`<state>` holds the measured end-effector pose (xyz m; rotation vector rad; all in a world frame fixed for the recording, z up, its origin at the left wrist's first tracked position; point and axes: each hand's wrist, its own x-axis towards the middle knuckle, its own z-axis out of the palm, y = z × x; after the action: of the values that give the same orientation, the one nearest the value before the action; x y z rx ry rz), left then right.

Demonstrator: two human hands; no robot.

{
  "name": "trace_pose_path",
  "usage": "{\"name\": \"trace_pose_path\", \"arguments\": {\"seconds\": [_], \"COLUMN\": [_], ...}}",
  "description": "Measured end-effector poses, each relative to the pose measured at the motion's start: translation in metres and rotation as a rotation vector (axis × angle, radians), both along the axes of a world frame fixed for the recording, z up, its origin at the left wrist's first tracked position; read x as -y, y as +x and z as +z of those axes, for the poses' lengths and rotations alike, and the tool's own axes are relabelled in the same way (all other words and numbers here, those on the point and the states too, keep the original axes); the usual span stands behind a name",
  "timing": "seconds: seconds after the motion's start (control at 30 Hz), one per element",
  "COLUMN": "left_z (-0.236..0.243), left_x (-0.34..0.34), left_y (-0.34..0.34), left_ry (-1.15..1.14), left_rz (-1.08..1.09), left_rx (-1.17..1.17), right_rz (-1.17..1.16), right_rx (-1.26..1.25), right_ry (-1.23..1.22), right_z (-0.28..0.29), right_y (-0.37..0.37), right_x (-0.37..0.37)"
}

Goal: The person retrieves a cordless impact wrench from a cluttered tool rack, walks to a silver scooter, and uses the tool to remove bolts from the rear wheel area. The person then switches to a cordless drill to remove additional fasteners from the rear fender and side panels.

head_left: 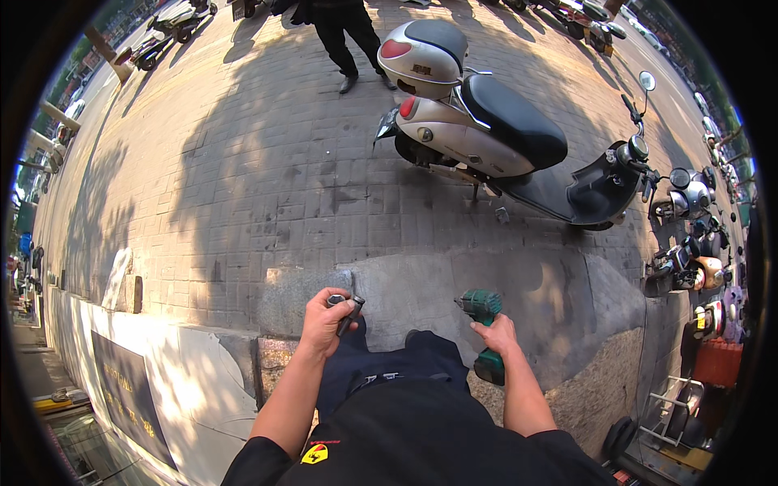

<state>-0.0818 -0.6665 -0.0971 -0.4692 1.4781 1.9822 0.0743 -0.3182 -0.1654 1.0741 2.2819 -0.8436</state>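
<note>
Broad brick pavement (267, 186), sunlit and crossed by tree shadows, stretching up and away. Parked at upper right, a silver scooter (494, 130) with black seat and rear top box, more scooters crowded along the right rim. Near the top edge, the dark-trousered legs of another person (348, 40). Directly ahead, a grey stone slab (535, 292) edging a low wall. At lower right, right hand (496, 334) clenched around the grip of a green cordless drill (485, 332), chuck pointing left, battery end down. Well apart at lower left, left hand (322, 322), fingers grasping a small dark cylindrical bit (350, 314), held above dark-trousered knees.
</note>
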Motion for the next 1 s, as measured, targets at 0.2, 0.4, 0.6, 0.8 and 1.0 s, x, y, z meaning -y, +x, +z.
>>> {"name": "trace_pose_path", "arguments": {"seconds": [0.2,0.4,0.6,0.8,1.0], "left_z": [-0.041,-0.050,-0.044,-0.057,-0.080], "left_x": [-0.005,-0.014,-0.048,-0.117,-0.184], "left_y": [-0.150,-0.282,-0.382,-0.456,-0.500], "left_ry": [0.010,0.013,0.043,-0.166,-0.157], "left_rz": [-0.253,-0.490,-0.783,-1.209,-1.420], "left_rx": [-0.047,-0.083,-0.178,-0.637,-0.623], "right_rz": [-0.247,-0.345,-0.467,-0.481,-0.633], "right_rx": [-0.410,-0.671,-0.594,-0.591,-0.876], "right_ry": [-0.510,-0.764,-0.796,-0.901,-0.980], "right_z": [0.023,0.034,0.024,-0.037,-0.071], "right_y": [-0.137,-0.253,-0.323,-0.375,-0.399], "right_x": [0.049,0.107,0.114,0.089,0.079]}}
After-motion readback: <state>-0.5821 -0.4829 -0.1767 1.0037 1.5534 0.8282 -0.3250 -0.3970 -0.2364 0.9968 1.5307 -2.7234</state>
